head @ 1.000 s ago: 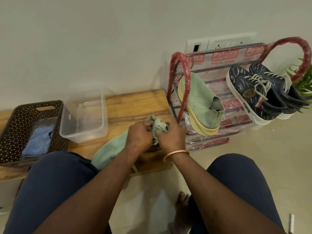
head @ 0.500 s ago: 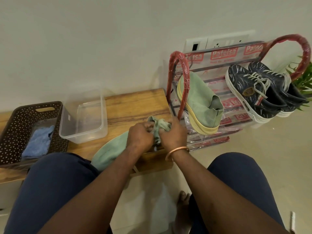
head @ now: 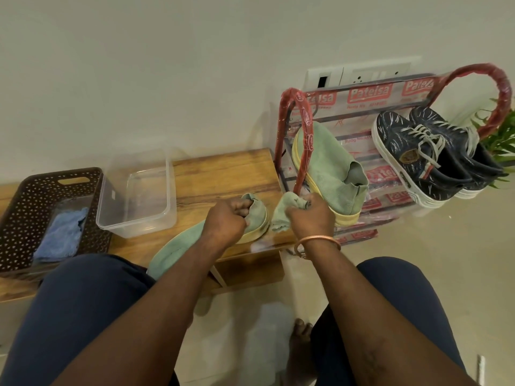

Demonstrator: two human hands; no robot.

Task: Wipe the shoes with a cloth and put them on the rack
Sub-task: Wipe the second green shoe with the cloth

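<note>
One green shoe (head: 178,246) held tight by the left hand (head: 227,218), heel toward the rack (head: 305,118), toe away. Cloth (head: 281,215) squeezed in the right hand (head: 309,215), nearer the rack.

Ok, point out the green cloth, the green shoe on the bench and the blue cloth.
green cloth (head: 279,218), head view, bunched lower fold.
green shoe on the bench (head: 175,250), head view, upper near the toe.
blue cloth (head: 60,238), head view, its middle.
</note>
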